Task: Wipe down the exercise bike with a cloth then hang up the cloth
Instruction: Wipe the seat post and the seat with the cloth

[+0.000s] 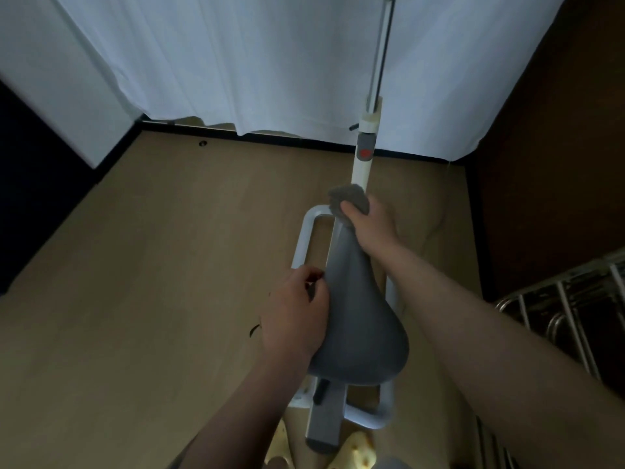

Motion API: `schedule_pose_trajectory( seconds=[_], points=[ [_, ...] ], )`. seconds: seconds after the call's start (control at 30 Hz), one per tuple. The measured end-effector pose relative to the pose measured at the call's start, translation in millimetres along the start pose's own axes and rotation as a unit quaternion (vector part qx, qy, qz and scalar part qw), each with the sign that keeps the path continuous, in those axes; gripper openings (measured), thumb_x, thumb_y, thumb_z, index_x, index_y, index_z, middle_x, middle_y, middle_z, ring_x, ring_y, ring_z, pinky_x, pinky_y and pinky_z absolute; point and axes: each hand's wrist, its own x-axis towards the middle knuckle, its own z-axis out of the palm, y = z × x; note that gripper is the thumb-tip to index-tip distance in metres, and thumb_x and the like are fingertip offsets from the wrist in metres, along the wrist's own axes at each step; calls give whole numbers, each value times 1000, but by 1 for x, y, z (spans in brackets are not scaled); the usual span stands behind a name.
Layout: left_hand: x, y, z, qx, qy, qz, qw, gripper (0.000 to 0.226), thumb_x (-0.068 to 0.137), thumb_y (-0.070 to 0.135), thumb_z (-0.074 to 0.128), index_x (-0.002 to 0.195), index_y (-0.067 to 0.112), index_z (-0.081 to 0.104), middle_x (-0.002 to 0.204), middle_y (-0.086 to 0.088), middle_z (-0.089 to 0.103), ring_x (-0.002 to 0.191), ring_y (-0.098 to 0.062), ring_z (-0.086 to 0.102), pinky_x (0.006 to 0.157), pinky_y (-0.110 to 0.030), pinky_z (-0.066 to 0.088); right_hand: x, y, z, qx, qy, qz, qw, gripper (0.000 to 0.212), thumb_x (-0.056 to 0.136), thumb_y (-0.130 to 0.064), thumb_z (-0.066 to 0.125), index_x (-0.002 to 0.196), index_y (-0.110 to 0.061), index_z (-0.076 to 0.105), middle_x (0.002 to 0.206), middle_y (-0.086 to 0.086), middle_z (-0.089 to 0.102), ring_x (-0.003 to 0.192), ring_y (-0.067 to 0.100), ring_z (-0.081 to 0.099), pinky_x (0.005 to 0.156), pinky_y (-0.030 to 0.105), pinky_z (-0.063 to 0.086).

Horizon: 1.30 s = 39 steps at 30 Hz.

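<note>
While the right hand (368,221) grips a bunched grey cloth (348,199), its thumb curled over the fabric, it presses that cloth against the white frame post (361,170) of the exercise bike, just ahead of the narrow nose of the grey saddle (365,319). The left hand (295,313) rests on the left edge of the saddle, fingers curled round its side, so it holds the seat. The saddle's wide rear end lies toward the camera, above a grey base beam (324,424) and a white looped frame tube (304,242) that runs on both sides of the seat. Higher on the post sits a grey collar with a red dot (365,152), and above it a thinner metal rod (382,55) rises out of view. A white curtain (270,62) hangs behind the bike down to the tan floor (152,265). At the right edge stands a wire rack (575,313). Yellow slippers (358,451) show at the bottom.
</note>
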Motion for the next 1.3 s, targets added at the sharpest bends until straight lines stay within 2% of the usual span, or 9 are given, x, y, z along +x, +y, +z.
schedule_pose_trajectory(
  seconds=[0.17, 0.37, 0.47, 0.67, 0.83, 0.93, 1.13, 1.2, 1.3],
  points=[
    [1, 5, -3, -8, -19, 3, 1000, 16, 94, 26, 49, 102, 30, 62, 93, 13, 61, 67, 9, 50, 59, -2, 35, -72, 20, -9, 33, 9, 34, 999, 46, 101, -37, 42, 142, -22, 30, 119, -6, 49, 108, 12, 49, 91, 30, 38],
    [1, 7, -2, -7, -12, -10, 1000, 19, 93, 23, 50, 105, 26, 64, 79, 15, 60, 67, 5, 52, 56, -2, 35, -27, 6, -16, 94, -18, 108, 990, 63, 98, -41, 47, 151, -19, 20, 143, 7, 43, 128, 28, 45, 106, 41, 38],
    [-1, 8, -3, -15, -7, 7, 1000, 19, 93, 22, 50, 104, 27, 64, 86, 15, 62, 66, 5, 54, 56, -2, 35, -49, 15, -17, 78, -6, 62, 995, 55, 99, -38, 47, 146, -16, 31, 142, 7, 47, 127, 25, 46, 100, 31, 37],
    [-6, 0, -4, -41, -1, 160, 986, 25, 88, 8, 54, 89, 33, 60, 90, 20, 57, 84, 13, 52, 66, -1, 36, -127, 48, -36, -69, -44, 51, 995, 36, 94, -47, 51, 127, -33, 51, 122, -6, 62, 111, 15, 58, 96, 36, 45],
    [-3, -13, -4, -22, -24, 283, 958, 18, 86, 17, 53, 94, 24, 66, 96, 18, 58, 90, -3, 53, 76, -17, 41, -124, 34, -16, 1, 72, 71, 995, 27, 89, -38, 57, 116, -32, 57, 107, -11, 65, 100, 10, 60, 91, 31, 48],
    [1, -25, -6, -19, -79, 326, 942, 24, 88, 28, 45, 98, 23, 67, 103, 14, 63, 100, -5, 53, 85, -27, 47, -157, 28, 8, -102, 161, 6, 982, 21, 94, -38, 55, 114, -33, 51, 95, -24, 54, 85, -3, 52, 74, 5, 36],
    [10, -43, -20, -60, -211, 342, 914, 30, 95, 32, 45, 120, 27, 61, 130, 25, 49, 128, 7, 35, 105, -6, 22, -170, 30, 8, -138, 209, 60, 966, 38, 90, -49, 57, 123, -31, 54, 96, -15, 58, 92, 10, 60, 72, 18, 41],
    [15, -47, -24, -61, -266, 353, 895, 38, 96, 38, 41, 129, 26, 56, 137, 23, 44, 134, 4, 30, 111, -12, 21, -182, 23, 34, -201, 284, 24, 937, 40, 89, -50, 56, 122, -29, 56, 105, -13, 62, 99, 9, 61, 78, 19, 43],
    [19, -56, -30, -58, -327, 383, 862, 39, 98, 35, 40, 136, 31, 47, 146, 18, 38, 141, -1, 22, 116, -22, 20, -197, 21, 48, -247, 258, -62, 932, 48, 88, -53, 50, 126, -25, 56, 123, -12, 60, 112, 7, 56, 90, 24, 48]
  ],
)
